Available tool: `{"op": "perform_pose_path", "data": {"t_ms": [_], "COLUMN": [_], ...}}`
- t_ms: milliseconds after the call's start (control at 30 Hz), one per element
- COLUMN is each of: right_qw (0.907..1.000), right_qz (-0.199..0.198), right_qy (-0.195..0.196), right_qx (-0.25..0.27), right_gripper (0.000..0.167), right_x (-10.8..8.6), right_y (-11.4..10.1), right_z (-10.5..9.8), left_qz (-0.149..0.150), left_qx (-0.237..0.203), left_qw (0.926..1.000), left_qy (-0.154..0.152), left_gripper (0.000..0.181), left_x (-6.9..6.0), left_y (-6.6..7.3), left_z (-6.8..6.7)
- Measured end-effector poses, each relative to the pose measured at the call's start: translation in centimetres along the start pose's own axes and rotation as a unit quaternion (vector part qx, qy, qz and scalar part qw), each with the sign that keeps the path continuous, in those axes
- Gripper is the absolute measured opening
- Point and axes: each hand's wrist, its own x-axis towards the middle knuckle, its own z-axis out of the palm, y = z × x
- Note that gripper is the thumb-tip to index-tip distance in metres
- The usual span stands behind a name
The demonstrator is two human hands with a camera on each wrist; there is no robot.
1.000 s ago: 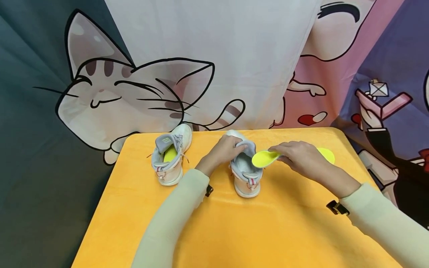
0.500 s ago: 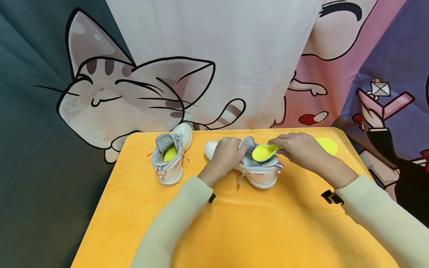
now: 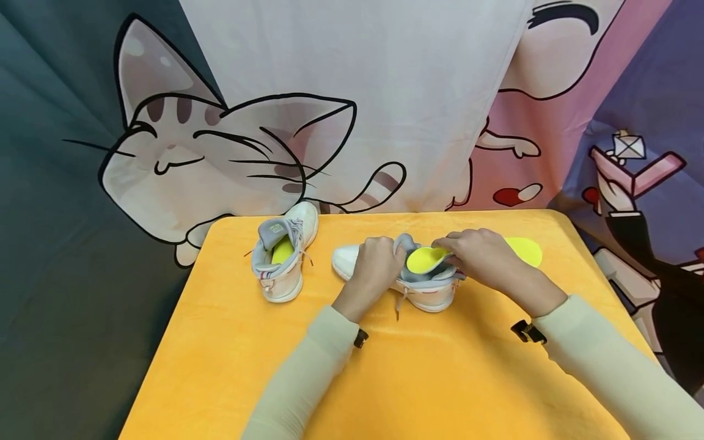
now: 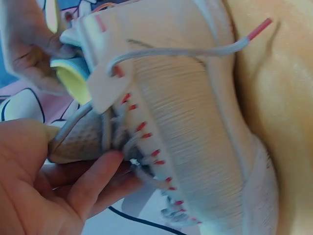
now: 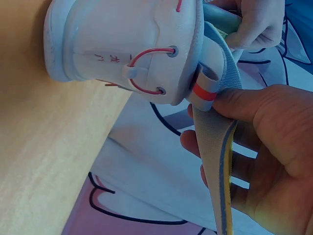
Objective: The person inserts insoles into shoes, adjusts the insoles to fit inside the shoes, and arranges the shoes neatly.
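Note:
A pale sneaker [image 3: 431, 299] lies on the table with its toe to the left and its heel to the right. My left hand [image 3: 376, 269] pinches its grey tongue [image 4: 78, 134] and pulls it up from the laces. A yellow insole [image 3: 425, 260] with a grey underside slants into the opening at one end. Its other end sticks out past my right hand [image 3: 484, 256], which grips the insole [image 5: 215, 147] between thumb and fingers. In the right wrist view, the thumb is close to the heel's pull tab [image 5: 204, 90]. How deep the insole reaches is hidden.
A matching sneaker [image 3: 285, 284] stands on the left, toe pointing away, with a yellow insole [image 3: 283, 250] inside. Both are on a yellow-covered table [image 3: 385, 385]. Behind its far edge hangs a cartoon-printed cloth [image 3: 429, 91].
The sneaker has swung from toe-away to toe-left, with my left hand on its tongue. My right hand has moved slightly, and the insole's end has come down into the opening.

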Motion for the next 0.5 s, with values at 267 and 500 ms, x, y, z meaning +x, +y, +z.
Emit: {"op": "perform_pose_path", "data": {"t_ms": [267, 500], "right_qw": [0.9975, 0.9904], "right_qz": [-0.01, -0.006], "right_qy": [-0.016, -0.042], "right_qx": [-0.068, -0.132], "right_gripper": [0.039, 0.047], "right_x": [0.4, 0.8], "right_y": [-1.2, -2.0], "right_z": [-0.3, -0.5], "left_qz": [-0.049, -0.088], "left_qx": [-0.118, -0.215], "left_qw": [0.9881, 0.9669], "left_qy": [-0.087, -0.105], "left_gripper": [0.054, 0.054], "left_x": [0.4, 0.8], "left_y": [-1.3, -3.7], "left_z": [-1.5, -1.6]}}
